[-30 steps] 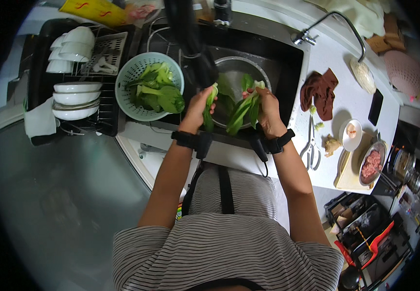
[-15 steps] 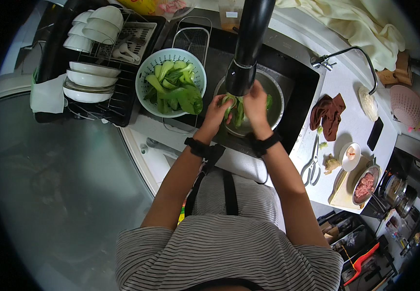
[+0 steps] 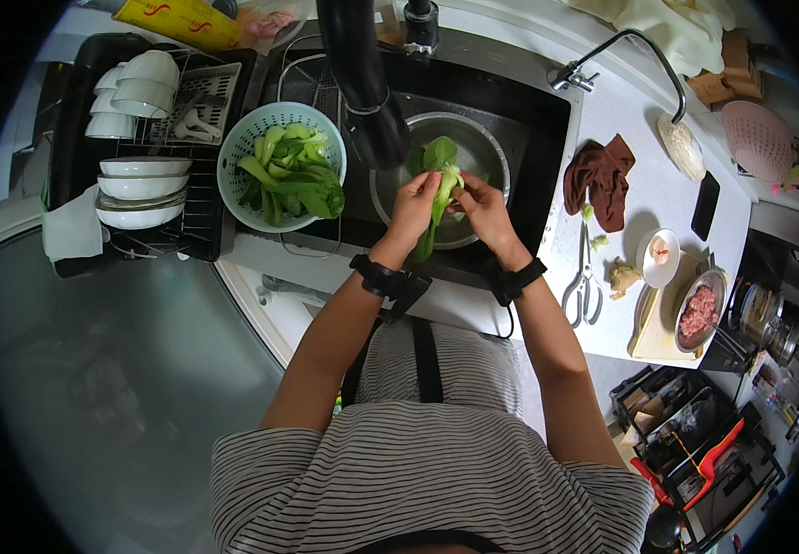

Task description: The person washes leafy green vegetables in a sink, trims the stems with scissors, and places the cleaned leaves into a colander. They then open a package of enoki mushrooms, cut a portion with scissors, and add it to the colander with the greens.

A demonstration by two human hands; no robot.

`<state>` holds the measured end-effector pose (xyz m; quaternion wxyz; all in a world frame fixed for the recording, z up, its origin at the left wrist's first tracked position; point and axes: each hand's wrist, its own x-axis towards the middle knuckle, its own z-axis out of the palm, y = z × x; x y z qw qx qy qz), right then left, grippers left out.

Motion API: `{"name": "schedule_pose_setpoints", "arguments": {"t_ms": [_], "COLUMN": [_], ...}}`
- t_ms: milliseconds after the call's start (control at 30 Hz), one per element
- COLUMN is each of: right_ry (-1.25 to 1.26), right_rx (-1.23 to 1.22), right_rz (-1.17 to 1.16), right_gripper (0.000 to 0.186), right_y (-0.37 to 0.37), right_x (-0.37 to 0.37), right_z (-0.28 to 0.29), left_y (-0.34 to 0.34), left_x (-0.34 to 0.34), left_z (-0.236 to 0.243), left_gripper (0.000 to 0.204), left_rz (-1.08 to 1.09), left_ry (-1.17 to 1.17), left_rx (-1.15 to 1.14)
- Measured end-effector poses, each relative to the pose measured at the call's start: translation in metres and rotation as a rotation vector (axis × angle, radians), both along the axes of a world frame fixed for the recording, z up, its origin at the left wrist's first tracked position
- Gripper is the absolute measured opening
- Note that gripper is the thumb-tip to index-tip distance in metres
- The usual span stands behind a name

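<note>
Bok choy (image 3: pixel 441 203), long axis bodyward, tip (slightly) left

You get an unevenly lit view: the white counter (image 3: pixel 619 113) is bright, while the black sink (image 3: pixel 536 138) stays dim. A soft shadow lies just left of the small white bowl (image 3: pixel 665 276), pointing to light from the right. You have faint, hazy reflections across the grey surface (image 3: pixel 122 369) at left. Your fingers (image 3: pixel 425 186) look fairly sharp; the black faucet (image 3: pixel 351 65) is softer. Fisheye distortion curves your straight edges, and blackness swallows the corners.
</note>
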<state>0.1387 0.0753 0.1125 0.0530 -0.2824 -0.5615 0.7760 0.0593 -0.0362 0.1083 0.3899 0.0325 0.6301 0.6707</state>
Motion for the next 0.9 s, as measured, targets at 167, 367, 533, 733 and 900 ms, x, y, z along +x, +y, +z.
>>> {"name": "schedule_pose_setpoints", "arguments": {"t_ms": [167, 367, 533, 733, 900], "right_ry": [-0.098, -0.024, 0.138, 0.101, -0.008], "right_rx": [0.342, 0.019, -0.358, 0.049, 0.303], "right_rz": [0.051, 0.169, -0.005, -0.351, -0.578], "right_gripper": [0.031, 0.03, 0.029, 0.026, 0.026], "right_y": [0.0, 0.017, 0.012, -0.014, 0.035], "right_x": [0.006, 0.016, 0.019, 0.0, 0.015], "right_z": [0.001, 0.008, 0.012, 0.011, 0.0], "left_y": [0.007, -0.011, -0.008, -0.004, -0.078], "left_x": [0.007, -0.005, -0.004, -0.002, -0.06], "left_z": [-0.007, 0.02, 0.029, 0.039, 0.073], "left_gripper": [0.031, 0.026, 0.02, 0.015, 0.015], "left_rz": [-0.121, -0.124, -0.094, 0.013, 0.263], "left_ry": [0.394, -0.338, -0.547, -0.465, 0.089], "left_rx": [-0.28, 0.091, 0.274, 0.218, -0.062]}}
